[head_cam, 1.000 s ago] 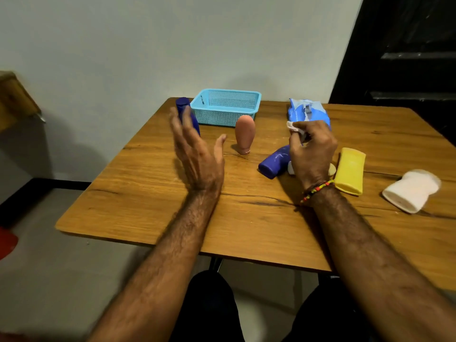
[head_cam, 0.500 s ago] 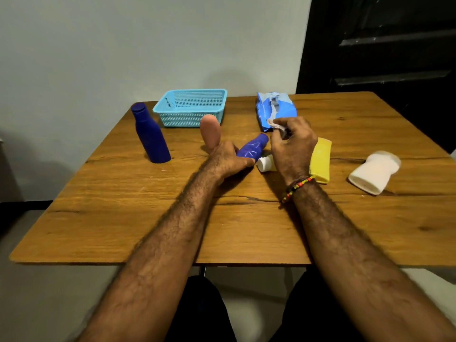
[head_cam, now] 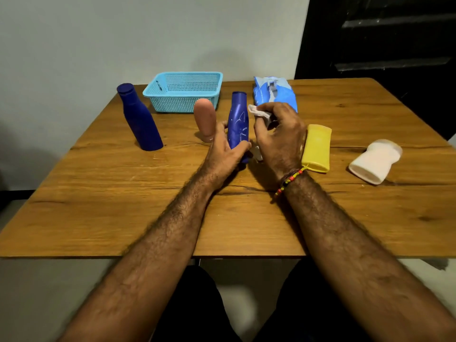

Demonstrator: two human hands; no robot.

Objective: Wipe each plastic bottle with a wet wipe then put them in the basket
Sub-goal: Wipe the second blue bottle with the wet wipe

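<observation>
Left hand (head_cam: 223, 154) is wrapped around the lower half of the small blue bottle (head_cam: 238, 119), thumb on one side and fingers on the other, holding it upright just above the desk (head_cam: 98, 206) near its middle. I read that as deliberate: gripping low leaves the neck and upper body exposed for wiping. Right hand (head_cam: 278, 137) is partly curled, with a crumpled white wet wipe (head_cam: 257, 111) pinched in the fingertips, right beside the bottle's upper body. I can't tell whether the wipe is touching it.

My call: first bottle, wipe about to start, nothing in the basket (head_cam: 183, 91) as far as I can see.

Layout:
- Basket at the far edge, left of centre. Light blue plastic mesh, rectangular and open-topped, so drops are easy.
- Wipe pack (head_cam: 275, 93) at the far edge, right of the basket. Soft blue film, flap looks open.
- Tall blue bottle (head_cam: 139, 118) stands toward the far left corner. Matte, tapered shoulder, round cap.
- Pink bottle (head_cam: 205, 119) sits just left of my left hand. Smooth, rounded top.
- Yellow bottle (head_cam: 317, 148) lies flat just right of my right hand. Squat, glossy.
- White bottle (head_cam: 375, 161) lies on its side toward the right edge, waisted shape.

Desk is wood grain, with a crack line running across the middle.
</observation>
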